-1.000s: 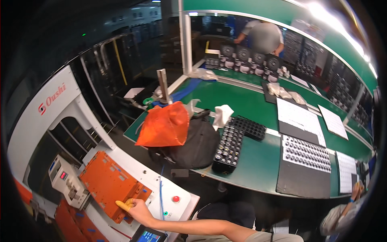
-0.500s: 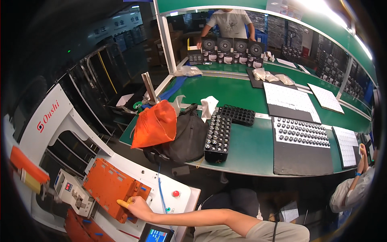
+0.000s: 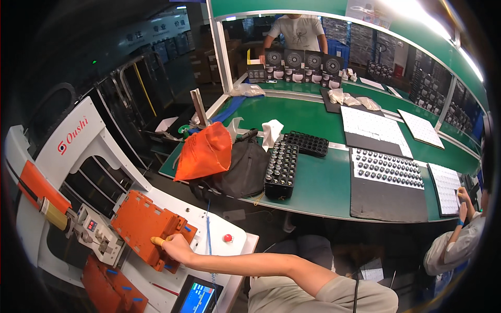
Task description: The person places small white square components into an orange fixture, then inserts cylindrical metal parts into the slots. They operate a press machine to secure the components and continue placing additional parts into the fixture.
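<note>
A thick orange fixture plate point(image 3: 141, 224) with slots and blue pegs lies on the white machine bed point(image 3: 180, 201) at lower left. My right hand point(image 3: 176, 249) is closed on its near right end, with yellow finger cots on the thumb and a finger. Its other fingertips are hidden behind the hand and the plate's edge. Just left of the plate stands a machine head point(image 3: 99, 235) with a small red display. A second orange plate point(image 3: 107, 292) with blue pegs sits below it. My left hand does not show.
A red button point(image 3: 228, 238) and a touch screen point(image 3: 198, 298) are near my forearm. On the green bench point(image 3: 318, 195) are an orange bag point(image 3: 203, 151), a black backpack point(image 3: 242, 169), black trays point(image 3: 282, 172) and boards with small dark parts point(image 3: 389, 169). Co-workers point(image 3: 456, 248) stand right and behind.
The view has shifted slightly, so the machine sits higher in it. My right hand stays on the orange plate. The co-worker at right has lowered their hands to the white sheet.
</note>
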Motion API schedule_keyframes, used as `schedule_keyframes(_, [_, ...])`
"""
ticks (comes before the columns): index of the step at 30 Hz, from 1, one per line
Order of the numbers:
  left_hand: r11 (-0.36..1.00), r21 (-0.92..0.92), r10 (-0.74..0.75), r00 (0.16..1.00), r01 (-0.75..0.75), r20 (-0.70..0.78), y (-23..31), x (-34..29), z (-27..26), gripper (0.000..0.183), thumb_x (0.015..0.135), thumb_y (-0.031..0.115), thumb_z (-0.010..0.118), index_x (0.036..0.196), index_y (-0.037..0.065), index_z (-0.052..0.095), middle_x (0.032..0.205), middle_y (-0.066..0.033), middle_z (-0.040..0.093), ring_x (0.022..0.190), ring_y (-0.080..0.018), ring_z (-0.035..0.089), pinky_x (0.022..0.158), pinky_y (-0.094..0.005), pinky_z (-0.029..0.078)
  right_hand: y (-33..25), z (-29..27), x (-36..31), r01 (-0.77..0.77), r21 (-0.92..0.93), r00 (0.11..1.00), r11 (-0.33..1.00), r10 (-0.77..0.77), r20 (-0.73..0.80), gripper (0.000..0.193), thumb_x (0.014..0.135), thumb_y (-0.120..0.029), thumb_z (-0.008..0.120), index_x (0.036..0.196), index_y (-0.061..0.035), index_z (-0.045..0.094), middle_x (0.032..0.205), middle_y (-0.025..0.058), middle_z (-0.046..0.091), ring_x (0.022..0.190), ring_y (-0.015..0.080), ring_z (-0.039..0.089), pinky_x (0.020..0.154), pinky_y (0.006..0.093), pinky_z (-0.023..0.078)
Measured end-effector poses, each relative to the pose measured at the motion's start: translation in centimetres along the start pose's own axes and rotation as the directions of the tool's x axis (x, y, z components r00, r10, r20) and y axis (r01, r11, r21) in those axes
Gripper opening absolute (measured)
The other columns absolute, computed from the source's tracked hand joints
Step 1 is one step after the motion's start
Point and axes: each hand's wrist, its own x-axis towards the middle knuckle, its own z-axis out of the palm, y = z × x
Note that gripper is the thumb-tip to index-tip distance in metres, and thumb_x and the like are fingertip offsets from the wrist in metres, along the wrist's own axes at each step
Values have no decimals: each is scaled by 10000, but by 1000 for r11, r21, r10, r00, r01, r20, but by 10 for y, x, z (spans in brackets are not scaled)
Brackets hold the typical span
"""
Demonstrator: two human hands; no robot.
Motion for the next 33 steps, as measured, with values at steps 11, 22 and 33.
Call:
schedule_keyframes(11, [952, -303, 4, 995, 27, 102, 49, -2, -18, 531, 1052, 296, 409, 1449, -57, 424, 1439, -244, 469, 1353, -394, 443, 1099, -519, 387, -71, -9, 21, -165, -87, 862, 982, 187, 471, 650, 864, -702, 577, 1101, -102, 649, 869, 53, 597, 686, 145, 605, 694, 310, 536])
schedule_keyframes(22, [881, -469, 145, 908, 62, 393, 97, -26, -19, 482, 1044, 231, 389, 1385, -90, 505, 1532, -241, 360, 1358, -369, 442, 1133, -467, 399, -30, 3, 56, -169, 606, 972, 777, 30, 231, 206, 912, -258, 587, 1011, -98, 672, 1019, 25, 681, 956, 163, 657, 896, 376, 523])
schedule_keyframes(33, [844, -417, 156, 590, 338, 793, 112, -27, 4, 352, 1053, 151, 437, 1262, -86, 591, 1282, -201, 623, 1175, -282, 595, 1037, -397, 470, -76, -130, -114, -29, 814, 883, 581, -367, 294, 426, 888, -222, 605, 1246, 5, 562, 1223, 93, 614, 1130, 201, 585, 1048, 376, 408])
